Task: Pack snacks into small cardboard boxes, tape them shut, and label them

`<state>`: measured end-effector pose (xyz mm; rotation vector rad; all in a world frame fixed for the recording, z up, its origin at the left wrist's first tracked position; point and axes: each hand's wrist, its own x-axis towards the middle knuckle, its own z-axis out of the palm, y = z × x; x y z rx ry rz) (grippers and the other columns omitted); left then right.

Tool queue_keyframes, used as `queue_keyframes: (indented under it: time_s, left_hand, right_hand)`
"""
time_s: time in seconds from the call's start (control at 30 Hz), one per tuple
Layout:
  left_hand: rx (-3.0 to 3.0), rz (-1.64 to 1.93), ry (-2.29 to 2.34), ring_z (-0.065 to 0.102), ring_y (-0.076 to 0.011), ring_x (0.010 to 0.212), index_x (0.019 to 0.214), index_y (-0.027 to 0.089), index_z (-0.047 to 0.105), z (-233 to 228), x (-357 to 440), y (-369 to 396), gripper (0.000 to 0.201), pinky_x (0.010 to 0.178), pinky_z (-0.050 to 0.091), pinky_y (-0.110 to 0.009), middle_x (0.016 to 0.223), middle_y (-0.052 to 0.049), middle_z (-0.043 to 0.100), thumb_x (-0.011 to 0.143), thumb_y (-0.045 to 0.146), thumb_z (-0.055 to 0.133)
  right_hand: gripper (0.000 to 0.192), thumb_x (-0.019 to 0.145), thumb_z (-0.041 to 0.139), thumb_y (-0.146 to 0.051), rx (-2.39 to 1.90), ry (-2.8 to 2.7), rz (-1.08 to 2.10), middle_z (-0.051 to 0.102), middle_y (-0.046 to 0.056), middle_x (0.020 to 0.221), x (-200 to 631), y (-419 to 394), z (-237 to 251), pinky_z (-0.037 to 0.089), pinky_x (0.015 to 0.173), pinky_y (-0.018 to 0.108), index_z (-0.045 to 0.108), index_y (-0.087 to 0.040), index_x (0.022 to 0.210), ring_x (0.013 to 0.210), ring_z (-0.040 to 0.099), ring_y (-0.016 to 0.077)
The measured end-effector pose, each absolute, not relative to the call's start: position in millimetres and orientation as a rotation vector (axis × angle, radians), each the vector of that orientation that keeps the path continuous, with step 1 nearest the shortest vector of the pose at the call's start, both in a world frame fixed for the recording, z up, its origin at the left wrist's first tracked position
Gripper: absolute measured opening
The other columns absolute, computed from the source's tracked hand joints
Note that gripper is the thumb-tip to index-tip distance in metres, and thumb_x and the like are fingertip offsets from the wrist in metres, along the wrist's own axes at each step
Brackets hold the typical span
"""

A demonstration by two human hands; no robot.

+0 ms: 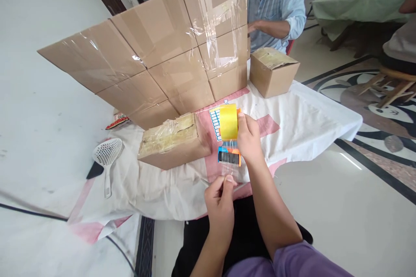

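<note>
A tape dispenser (229, 156) with a yellow roll of tape (228, 122) is gripped in my right hand (249, 136), above the near part of the table. Its lower end has blue, orange and black parts. Below it, my left hand (221, 197) is closed, thumb against forefinger, on the loose end of a clear tape strip (231, 172) that runs up to the dispenser. Left of the dispenser lies a taped cardboard box (175, 149) on the cloth.
A wall of stacked cardboard boxes (172, 52) stands at the back. Another box (274, 73) sits at the right, before a person in a blue shirt (276, 17). A white slotted ladle (107, 156) lies on the tablecloth (312, 117) at left. A wooden stool (386, 86) stands beyond.
</note>
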<state>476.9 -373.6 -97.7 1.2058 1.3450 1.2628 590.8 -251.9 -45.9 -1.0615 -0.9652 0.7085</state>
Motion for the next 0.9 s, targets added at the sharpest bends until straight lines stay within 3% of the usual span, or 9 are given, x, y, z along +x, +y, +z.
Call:
queue_keyframes:
  time_s: [0.4, 0.73, 0.9]
  left_hand:
    - [1.083, 1.254, 1.269, 0.022, -0.0098, 0.054, 0.065, 0.018, 0.054, -93, 479, -389, 0.043, 0.051, 0.019, -0.026, 0.056, 0.006, 0.025, 0.095, 0.049, 0.057]
    - [1.261, 1.250, 1.373, 0.026, -0.0104, 0.057, 0.062, 0.017, 0.050, -87, 476, -398, 0.044, 0.055, 0.022, -0.027, 0.057, 0.004, 0.029, 0.098, 0.045, 0.053]
    - [1.213, 1.227, 1.328, 0.025, -0.0098, 0.054, 0.065, 0.017, 0.056, -101, 472, -395, 0.047, 0.052, 0.023, -0.026, 0.055, 0.005, 0.028, 0.098, 0.050, 0.052]
  right_hand:
    - [0.053, 0.099, 0.043, -0.064, -1.072, -0.951, 0.690, 0.039, -0.003, 0.061, 593, -262, -37, 0.029, 0.051, 0.031, 0.039, -0.024, 0.065, 0.055, 0.035, 0.0142]
    - [0.053, 0.097, 0.048, -0.063, -1.068, -0.966, 0.717, 0.037, -0.003, 0.062, 596, -260, -38, 0.028, 0.050, 0.029, 0.039, -0.024, 0.064, 0.054, 0.033, 0.0130]
    - [0.053, 0.092, 0.053, -0.069, -1.051, -0.914, 0.853, 0.042, -0.002, 0.063, 594, -258, -37, 0.031, 0.051, 0.029, 0.044, -0.024, 0.066, 0.056, 0.038, 0.0139]
